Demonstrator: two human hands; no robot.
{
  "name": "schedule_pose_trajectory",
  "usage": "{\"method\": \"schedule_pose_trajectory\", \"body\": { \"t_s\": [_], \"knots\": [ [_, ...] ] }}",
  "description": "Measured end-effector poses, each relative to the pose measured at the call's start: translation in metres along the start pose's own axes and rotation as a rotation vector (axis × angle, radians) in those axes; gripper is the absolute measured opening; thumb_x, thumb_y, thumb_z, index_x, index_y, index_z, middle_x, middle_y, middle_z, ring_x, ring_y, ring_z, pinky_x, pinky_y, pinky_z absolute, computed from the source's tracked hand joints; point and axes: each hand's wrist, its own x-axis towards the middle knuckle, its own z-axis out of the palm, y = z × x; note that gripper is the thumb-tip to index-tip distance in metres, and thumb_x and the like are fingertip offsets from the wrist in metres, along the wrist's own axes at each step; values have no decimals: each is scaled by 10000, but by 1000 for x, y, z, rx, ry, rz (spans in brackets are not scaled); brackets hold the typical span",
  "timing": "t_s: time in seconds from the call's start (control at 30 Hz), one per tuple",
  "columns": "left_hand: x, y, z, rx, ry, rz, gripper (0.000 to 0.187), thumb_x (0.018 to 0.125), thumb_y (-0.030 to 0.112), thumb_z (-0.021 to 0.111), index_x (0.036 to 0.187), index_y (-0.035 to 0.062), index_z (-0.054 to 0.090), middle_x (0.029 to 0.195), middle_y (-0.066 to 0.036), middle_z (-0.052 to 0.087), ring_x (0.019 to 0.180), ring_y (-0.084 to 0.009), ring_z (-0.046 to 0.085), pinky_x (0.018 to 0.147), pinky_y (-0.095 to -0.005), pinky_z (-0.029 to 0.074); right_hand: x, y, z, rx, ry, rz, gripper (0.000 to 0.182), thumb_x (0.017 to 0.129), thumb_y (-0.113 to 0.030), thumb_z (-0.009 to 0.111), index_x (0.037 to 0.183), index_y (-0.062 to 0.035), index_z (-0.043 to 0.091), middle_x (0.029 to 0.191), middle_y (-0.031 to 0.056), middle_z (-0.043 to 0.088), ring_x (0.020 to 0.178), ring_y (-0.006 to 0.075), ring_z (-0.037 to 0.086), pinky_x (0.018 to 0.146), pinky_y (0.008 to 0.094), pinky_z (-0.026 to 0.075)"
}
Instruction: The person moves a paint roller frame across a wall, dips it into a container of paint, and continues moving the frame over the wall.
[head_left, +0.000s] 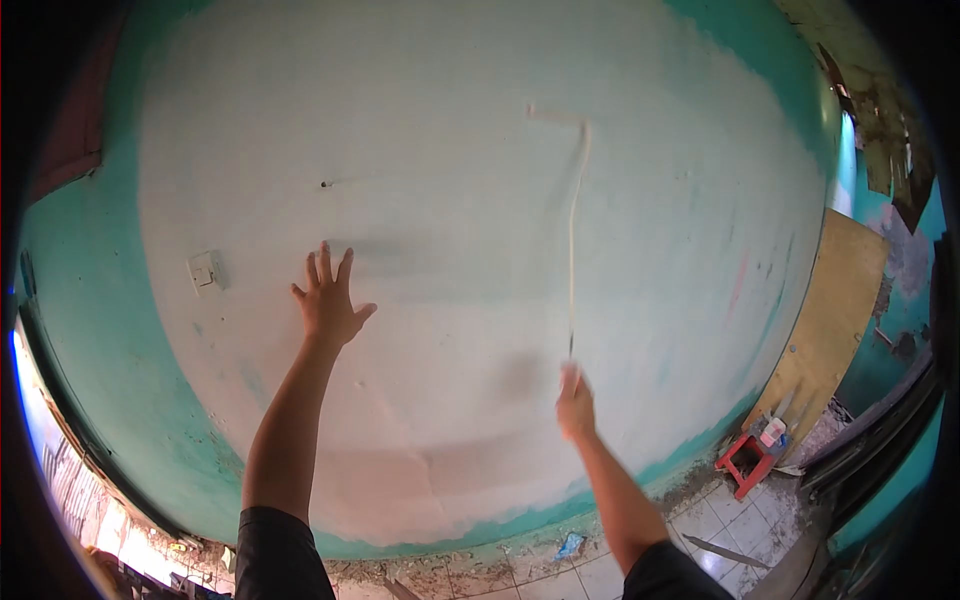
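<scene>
My left hand (330, 305) is raised with its fingers spread, held up in front of the pale painted wall (450, 230). Nothing is in it. A white switch plate (204, 272) is on the wall to its left, and a small dark hole (325, 184) shows above the fingertips. Wrapped round the lower end of a long, thin pale rod (572, 240) is my right hand (574, 405), slightly blurred. At its top the rod bends left into a short arm, shaped like a paint roller frame, which overlaps the wall high up. My fingers hide the rod's lower end.
Teal paint (110, 300) surrounds the pale patch. At the right stand a red stool (745, 465) with small items on it and a leaning tan board (830, 300). Below, the tiled floor (590, 580) carries debris, a blue scrap (570, 545) and a flat strip (725, 552).
</scene>
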Motion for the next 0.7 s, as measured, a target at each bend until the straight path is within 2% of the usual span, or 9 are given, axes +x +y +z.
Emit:
{"method": "schedule_pose_trajectory", "body": {
  "t_s": [0.03, 0.07, 0.13, 0.23, 0.37, 0.4, 0.47, 0.6, 0.7],
  "knots": [
    [-1, 1, 1, -1, 4, 1, 1061, 837, 589, 795, 1667, 269, 216, 1753, -116, 105, 1599, -360, 142, 1122, -715, 349, -42, 18, -4, 142, -157, 220, 643, 1081, -572, 445, 1305, -4, 647, 932, 64, 671, 573, 106, 557, 501, 297, 451],
    [-2, 1, 1, -13, 8, 9, 1076, 815, 567, 821, 1660, 252, 235, 1746, -132, 108, 1594, -374, 140, 1118, -723, 357, -80, 32, -4, 147, -133, 193, 610, 1081, -566, 452, 1263, -14, 639, 865, 25, 626, 538, 84, 529, 460, 282, 424],
    [2, 1, -3, -25, 20, 11, 1091, 793, 546, 848, 1653, 235, 253, 1739, -147, 110, 1589, -389, 138, 1114, -730, 365, -134, 49, -8, 171, -136, 260, 594, 1075, -592, 438, 1243, -54, 624, 739, 26, 575, 448, 97, 479, 379, 288, 363],
    [4, -1, -8, 38, -77, 12, 1110, 801, 593, 822, 1667, 253, 215, 1748, -142, 104, 1594, -376, 142, 1118, -713, 349, -130, 37, -19, 181, -186, 329, 588, 1066, -614, 437, 1218, -76, 620, 636, 24, 531, 424, 100, 473, 367, 283, 364],
    [4, -1, -5, 43, -38, 39, 1108, 789, 573, 838, 1659, 246, 236, 1739, -145, 128, 1576, -374, 175, 1101, -703, 360, -20, -33, -31, 244, -187, 301, 562, 1061, -637, 425, 1081, -95, 574, 543, 22, 472, 375, 121, 460, 344, 290, 373],
    [4, -3, -6, 40, -22, 37, 1098, 786, 564, 844, 1653, 243, 251, 1733, -146, 146, 1568, -372, 190, 1095, -698, 365, 14, -79, -43, 297, -237, 394, 593, 1045, -680, 422, 1012, -101, 545, 519, 27, 459, 362, 132, 455, 340, 300, 379],
    [5, -5, -7, 30, -23, 33, 1081, 784, 555, 848, 1642, 239, 272, 1724, -145, 164, 1564, -370, 198, 1096, -693, 365, 82, -147, -59, 283, -241, 341, 685, 996, -775, 414, 962, -98, 508, 521, 37, 459, 362, 145, 450, 345, 313, 370],
    [7, -7, -14, -9, -28, 54, 1025, 783, 528, 856, 1610, 229, 330, 1703, -143, 204, 1546, -363, 225, 1093, -683, 372, 189, -236, -77, 176, -200, 264, 829, 976, -818, 359, 1033, -10, 540, 575, 62, 461, 400, 175, 443, 402, 345, 407],
    [7, -8, -16, -29, -32, 54, 1012, 783, 517, 856, 1605, 230, 340, 1698, -141, 214, 1537, -356, 236, 1086, -672, 382, 214, -269, -85, 137, -164, 298, 843, 976, -819, 356, 1052, 0, 544, 578, 63, 460, 398, 185, 444, 403, 345, 408]
  ]
}}
